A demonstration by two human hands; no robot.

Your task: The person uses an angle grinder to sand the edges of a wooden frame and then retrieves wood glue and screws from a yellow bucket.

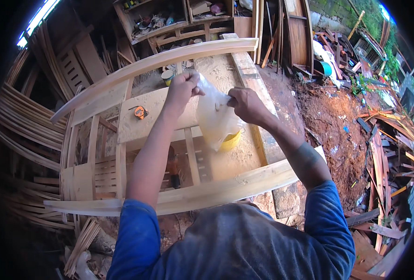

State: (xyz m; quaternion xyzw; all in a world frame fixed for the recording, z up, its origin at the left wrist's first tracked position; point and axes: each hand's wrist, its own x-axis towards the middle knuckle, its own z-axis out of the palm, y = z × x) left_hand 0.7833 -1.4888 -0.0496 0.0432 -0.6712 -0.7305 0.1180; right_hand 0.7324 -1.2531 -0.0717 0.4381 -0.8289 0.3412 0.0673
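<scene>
Both my hands grip a translucent plastic bag (211, 105) by its upper part. My left hand (184, 87) pinches the top left corner. On the other side, my right hand (248, 105) is closed on the bag's right edge. The bag hangs down over a yellow tub (230, 141), covering much of it. Whether the bag holds anything I cannot tell. Beneath them is a wooden frame (169, 198) with long side rails and a dusty board (153, 109) in its middle.
An orange tape measure (140, 112) lies on the board. A small yellow can (168, 76) stands near the far rail. Stacked wood strips (27, 121) line the left; scrap wood (384, 172) lies on the right beside bare reddish ground (328, 126). A cluttered shelf (155, 23) stands behind.
</scene>
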